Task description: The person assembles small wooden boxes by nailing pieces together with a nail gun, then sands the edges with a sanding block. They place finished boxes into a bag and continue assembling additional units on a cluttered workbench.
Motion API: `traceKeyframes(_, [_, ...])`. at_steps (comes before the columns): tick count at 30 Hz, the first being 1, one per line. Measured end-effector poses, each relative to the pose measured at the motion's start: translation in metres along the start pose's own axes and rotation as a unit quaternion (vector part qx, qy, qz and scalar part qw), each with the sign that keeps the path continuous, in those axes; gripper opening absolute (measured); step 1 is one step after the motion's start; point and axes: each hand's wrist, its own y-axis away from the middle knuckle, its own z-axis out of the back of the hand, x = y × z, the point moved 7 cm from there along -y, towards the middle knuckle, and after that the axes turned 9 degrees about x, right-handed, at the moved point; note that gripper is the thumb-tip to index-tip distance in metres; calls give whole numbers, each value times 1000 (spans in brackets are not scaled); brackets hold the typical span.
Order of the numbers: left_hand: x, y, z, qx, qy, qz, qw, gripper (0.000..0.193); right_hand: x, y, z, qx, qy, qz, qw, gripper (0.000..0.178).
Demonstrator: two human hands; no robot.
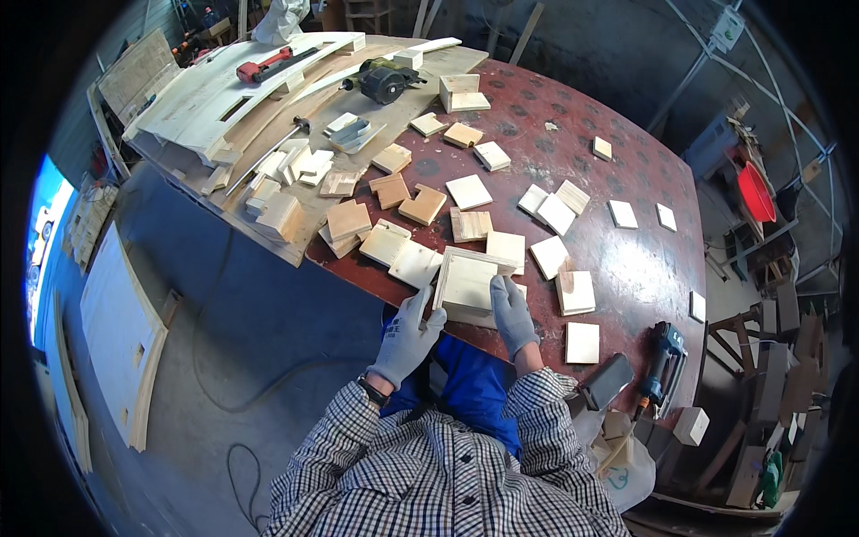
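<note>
A small open box (468, 283) of pale plywood sits at the near edge of the red table, between my gloved hands. My left hand (407, 338) holds its left side, fingers along the outer wall and thumb at the near corner. On the opposite side, my right hand (513, 313) grips the right wall, its fingers pointing away from me. Both hands wear light grey gloves. Square wooden blocks (416, 264) lie just left of the box, and another block (506, 249) rests beyond its far right corner. The underside of the box is hidden.
Several wooden blocks (469, 191) are scattered over the red table (626, 313). A blue nail gun (660, 369) and a dark grey case (607, 382) lie at the near right. Back left, plywood panels carry a red nail gun (268, 66), a circular saw (385, 82) and a hammer (268, 154).
</note>
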Motion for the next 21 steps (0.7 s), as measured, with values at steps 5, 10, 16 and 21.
traceKeyframes(5, [21, -5, -12, 34, 32, 15, 999, 43, 28, 50, -40, -157, 87, 45, 983, 68])
traceKeyframes(10, [18, -4, -13, 9, 35, 0, 999, 48, 7, 59, -41, -141, -81, 81, 983, 74])
traceKeyframes(16, [33, 1, -25, -1, 106, 18, 994, 57, -1, 65, -41, -53, -336, 75, 937, 83])
traceKeyframes(21, [1, 21, -36, 75, 429, 140, 889, 81, 14, 88, -36, 7, -351, 115, 929, 101])
